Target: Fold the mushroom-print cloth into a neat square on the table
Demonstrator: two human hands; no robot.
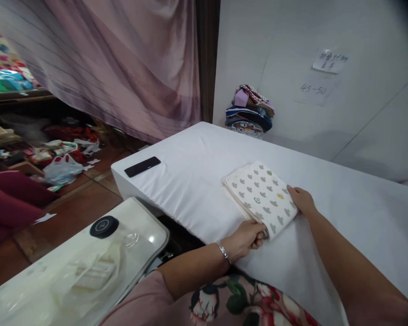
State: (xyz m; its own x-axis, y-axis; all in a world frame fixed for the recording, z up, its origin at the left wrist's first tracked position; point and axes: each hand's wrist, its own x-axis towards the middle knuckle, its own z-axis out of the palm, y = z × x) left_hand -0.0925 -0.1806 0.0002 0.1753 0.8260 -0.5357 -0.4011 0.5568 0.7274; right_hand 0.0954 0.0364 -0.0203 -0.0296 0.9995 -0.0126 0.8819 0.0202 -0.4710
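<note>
A folded white cloth (pixel 263 192) with a grey cloud print and a few green and yellow motifs lies on the white-covered table (pixel 190 181). Its layers show along the left edge. My left hand (pixel 248 237), with a silver bracelet at the wrist, pinches the near corner of the cloth, fingers curled. At the right edge of the cloth is my right hand (pixel 302 199), its fingers bent over the side and partly hidden, gripping that edge.
A black phone (pixel 143 166) lies at the table's left end. Folded clothes (pixel 250 111) are stacked by the wall, below paper notes (pixel 329 61). At lower left, a white stand (pixel 136 213) bears a round black tin (pixel 104 226) and a plastic bag (pixel 91 271). A pink curtain (pixel 149 59) hangs behind.
</note>
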